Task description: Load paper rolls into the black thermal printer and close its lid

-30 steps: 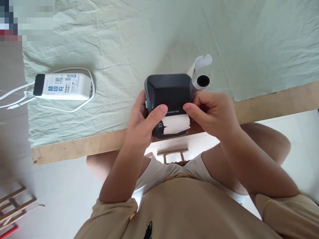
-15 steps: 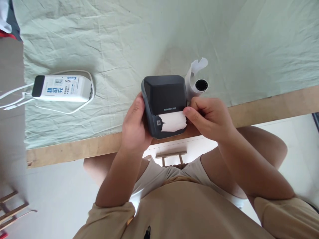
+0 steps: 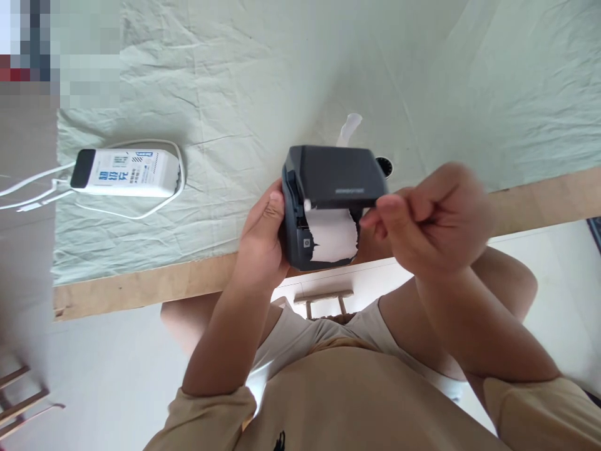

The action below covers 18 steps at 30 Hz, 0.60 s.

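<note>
A dark label printer (image 3: 295, 235) is held at the table's front edge, its black lid (image 3: 338, 172) partly raised. From under the lid a torn strip of white paper (image 3: 334, 235) hangs over the front. My left hand (image 3: 263, 235) is wrapped round the printer's left side, thumb along its edge. With its thumb and fingers at the lid's front right corner, my right hand (image 3: 429, 219) grips the lid; it is slightly blurred. Behind the printer, a paper roll with a black core (image 3: 385, 166) is mostly hidden, and its loose paper end (image 3: 350, 127) sticks up.
A white power strip (image 3: 129, 172) with a black end and white cables lies to the left on the pale green cloth (image 3: 225, 94). The table's wooden edge (image 3: 141, 282) runs in front of my legs. Wooden slats (image 3: 23, 401) show at the lower left.
The printer's lid has gone from closed to partly raised, with my right hand lifting its front right corner. The printer now hides more of the paper roll.
</note>
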### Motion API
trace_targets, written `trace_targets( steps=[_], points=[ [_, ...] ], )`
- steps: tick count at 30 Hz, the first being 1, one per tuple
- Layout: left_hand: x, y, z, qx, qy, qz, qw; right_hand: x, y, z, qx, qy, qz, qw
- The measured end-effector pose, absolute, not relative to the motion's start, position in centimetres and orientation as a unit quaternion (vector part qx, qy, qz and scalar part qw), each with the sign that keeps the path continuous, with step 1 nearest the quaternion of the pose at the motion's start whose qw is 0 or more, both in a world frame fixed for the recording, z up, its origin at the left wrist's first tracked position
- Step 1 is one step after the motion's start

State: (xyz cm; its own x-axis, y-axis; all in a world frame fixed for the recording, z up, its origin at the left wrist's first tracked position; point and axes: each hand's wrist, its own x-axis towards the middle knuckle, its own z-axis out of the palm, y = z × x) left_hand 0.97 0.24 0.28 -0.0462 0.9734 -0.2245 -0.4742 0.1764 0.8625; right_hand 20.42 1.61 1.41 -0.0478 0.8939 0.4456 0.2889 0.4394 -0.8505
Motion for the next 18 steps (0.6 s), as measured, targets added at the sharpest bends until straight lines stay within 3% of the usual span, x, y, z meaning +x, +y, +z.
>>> trace_targets(
  steps=[2,4,9,12,18],
  points=[
    [1.0,0.1,0.2,0.285,0.449,0.573,0.624,20.0,1.7,2.2,-0.428,-0.651,0.208,0.592],
    [1.0,-0.1,0.2,0.278,0.445,0.578,0.625,19.7,2.1,3.1,-0.454,-0.660,0.182,0.570],
    [1.0,-0.2,0.7,0.274,0.429,0.565,0.650,19.3,3.2,4.6,-0.491,-0.790,0.149,0.335],
    [0.9,0.0,1.1,0.271,0.438,0.554,0.654,19.3,3.6,4.8,-0.467,-0.832,0.172,0.244],
    [1.3,0.3,1.6,0.246,0.416,0.542,0.688,22.0,5.0,5.1,-0.471,-0.763,0.313,0.313]
  ],
)
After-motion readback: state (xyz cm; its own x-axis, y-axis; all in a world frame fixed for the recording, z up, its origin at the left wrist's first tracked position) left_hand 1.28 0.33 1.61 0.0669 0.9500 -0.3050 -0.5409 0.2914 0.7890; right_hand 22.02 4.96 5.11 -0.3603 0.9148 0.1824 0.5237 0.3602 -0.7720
